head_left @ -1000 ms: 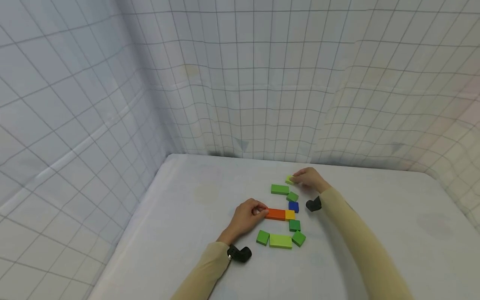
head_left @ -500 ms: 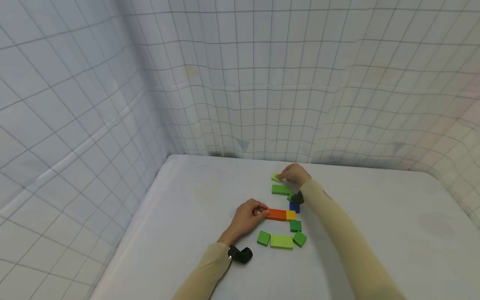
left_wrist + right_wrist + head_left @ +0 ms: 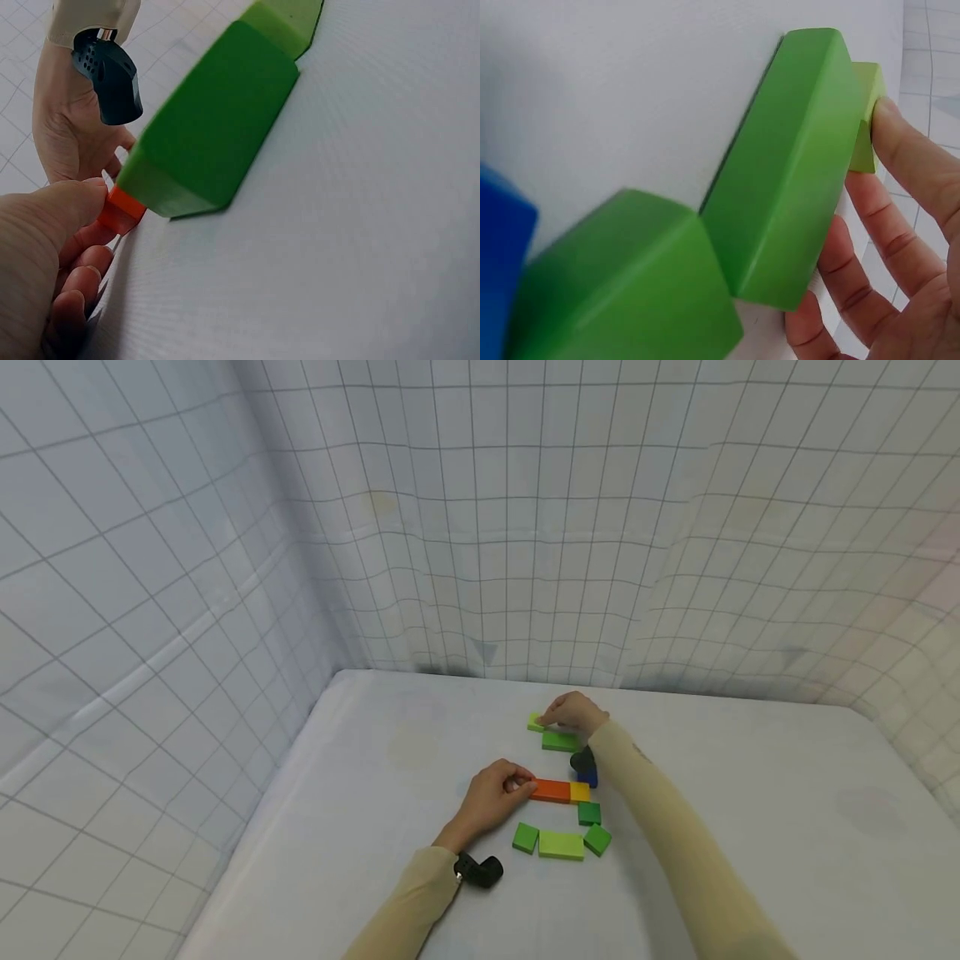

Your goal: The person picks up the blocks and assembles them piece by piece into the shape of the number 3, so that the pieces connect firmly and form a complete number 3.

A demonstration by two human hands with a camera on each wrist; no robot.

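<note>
With thumb and fingers, my left hand (image 3: 489, 800) pinches the left end of a red-orange block (image 3: 552, 791). A yellow block (image 3: 580, 792) abuts that block's right end. Farther back, my right hand (image 3: 576, 713) holds a small lime block (image 3: 535, 722) between thumb and forefinger. In the right wrist view the lime block (image 3: 865, 79) sits just beyond the far end of a long green block (image 3: 780, 165); I cannot tell whether they touch. A small green block (image 3: 630, 285) touches that long one's near end. My right wrist partly covers a blue block (image 3: 588, 777) in the head view.
Nearer the front, a dark green block (image 3: 588, 813), a tilted green block (image 3: 597, 839), a long lime block (image 3: 561, 846) and another green block (image 3: 526, 837) continue the curve. They lie on a white-covered table (image 3: 750, 818), with grid-patterned cloth (image 3: 510, 527) behind.
My right hand has carried the lime block leftward, from behind the long green block's right end to its left end. My left hand has stayed on the red-orange block.
</note>
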